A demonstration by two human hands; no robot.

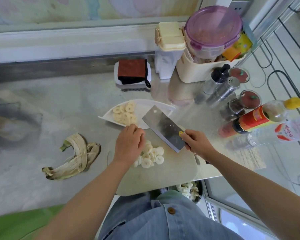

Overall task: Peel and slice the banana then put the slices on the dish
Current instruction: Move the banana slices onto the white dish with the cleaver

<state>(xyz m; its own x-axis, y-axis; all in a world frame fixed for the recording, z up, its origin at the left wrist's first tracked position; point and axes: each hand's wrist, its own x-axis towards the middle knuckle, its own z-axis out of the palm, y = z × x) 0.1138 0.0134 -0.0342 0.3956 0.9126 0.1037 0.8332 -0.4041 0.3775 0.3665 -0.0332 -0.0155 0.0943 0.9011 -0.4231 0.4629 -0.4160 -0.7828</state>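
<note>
— Steel counter; what have we finished?
— Peeling and slicing: peel (73, 158) lies aside, some slices (124, 113) fill the dish (145, 103).
— What's left?
— A pile (151, 155) on our board (163, 177). Our left hand (129, 144) hovers curled, contents unclear; our right hand (196, 144) grips the cleaver (163, 128).

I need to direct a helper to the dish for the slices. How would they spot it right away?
Start at the steel counter and look just beyond the cutting board. The dish is white, leaf-shaped with pointed ends, and holds banana slices. Nothing else nearby is white, shallow and open.
</note>
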